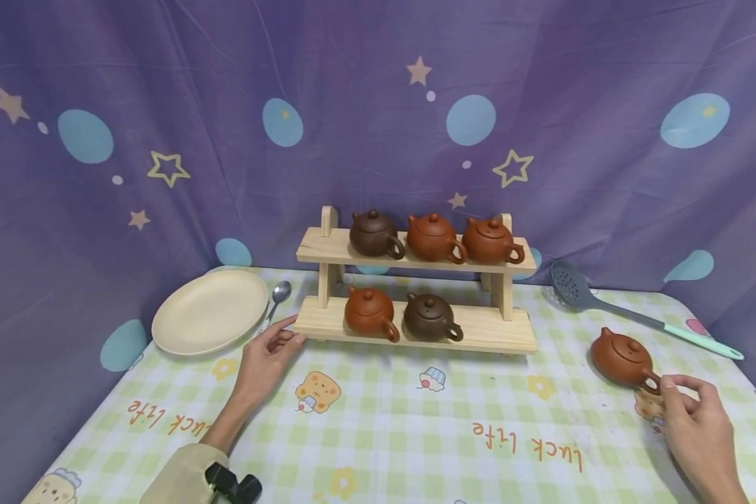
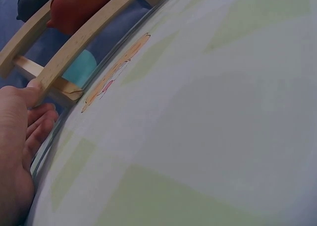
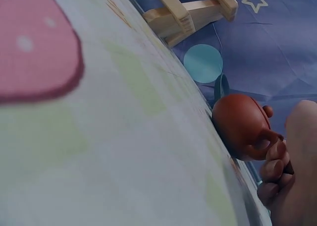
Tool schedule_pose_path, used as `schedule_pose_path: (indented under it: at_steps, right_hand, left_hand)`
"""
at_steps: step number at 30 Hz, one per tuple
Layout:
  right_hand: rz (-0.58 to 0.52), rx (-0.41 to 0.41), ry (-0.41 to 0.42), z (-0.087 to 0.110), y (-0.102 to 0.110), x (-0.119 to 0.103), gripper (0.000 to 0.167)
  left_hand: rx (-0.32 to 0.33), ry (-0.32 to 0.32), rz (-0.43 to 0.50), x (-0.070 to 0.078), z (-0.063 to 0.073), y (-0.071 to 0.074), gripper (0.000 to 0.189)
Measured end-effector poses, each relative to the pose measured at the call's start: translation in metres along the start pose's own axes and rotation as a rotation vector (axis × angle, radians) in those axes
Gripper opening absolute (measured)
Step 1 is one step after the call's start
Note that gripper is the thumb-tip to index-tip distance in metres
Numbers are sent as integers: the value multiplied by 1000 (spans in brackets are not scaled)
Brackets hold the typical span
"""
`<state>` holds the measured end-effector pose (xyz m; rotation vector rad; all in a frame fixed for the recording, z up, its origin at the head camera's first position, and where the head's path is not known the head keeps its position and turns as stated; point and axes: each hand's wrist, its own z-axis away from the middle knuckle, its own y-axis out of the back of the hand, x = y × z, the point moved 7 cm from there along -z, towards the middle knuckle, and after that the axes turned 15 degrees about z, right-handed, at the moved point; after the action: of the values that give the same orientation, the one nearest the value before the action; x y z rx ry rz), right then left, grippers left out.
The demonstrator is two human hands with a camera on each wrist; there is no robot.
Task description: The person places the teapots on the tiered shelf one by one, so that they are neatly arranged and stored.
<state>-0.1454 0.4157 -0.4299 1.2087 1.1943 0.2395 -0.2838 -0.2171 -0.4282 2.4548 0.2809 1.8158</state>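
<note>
A two-tier wooden shelf (image 1: pixel 479 329) stands at the middle back of the table. My left hand (image 1: pixel 269 360) grips the left end of its lower board, with the thumb on the edge in the left wrist view. At the right, my right hand (image 1: pixel 699 427) pinches the handle of a reddish-brown teapot (image 1: pixel 620 358), whose spout points away to the left. On the upper board sit a dark brown teapot (image 1: pixel 374 234) and two reddish-brown teapots (image 1: pixel 431 236) (image 1: pixel 488 241). A reddish-brown teapot (image 1: pixel 367 311) and a dark brown teapot (image 1: pixel 428 318) sit on the lower board.
To the left of the shelf lie a beige plate (image 1: pixel 211 311) and a spoon (image 1: pixel 280 294). A grey slotted skimmer (image 1: pixel 579 290) with a mint handle lies behind the held teapot. A checked cloth (image 1: pixel 409 434) covers the table, and a purple curtain (image 1: pixel 365 84) hangs behind.
</note>
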Motion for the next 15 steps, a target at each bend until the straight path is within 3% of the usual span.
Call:
schedule_pose_path:
  at_steps: [15]
  right_hand:
    - [112, -86, 142, -9, -9, -2, 55]
  left_hand:
    - [-12, 3, -2, 2, 0, 0, 46]
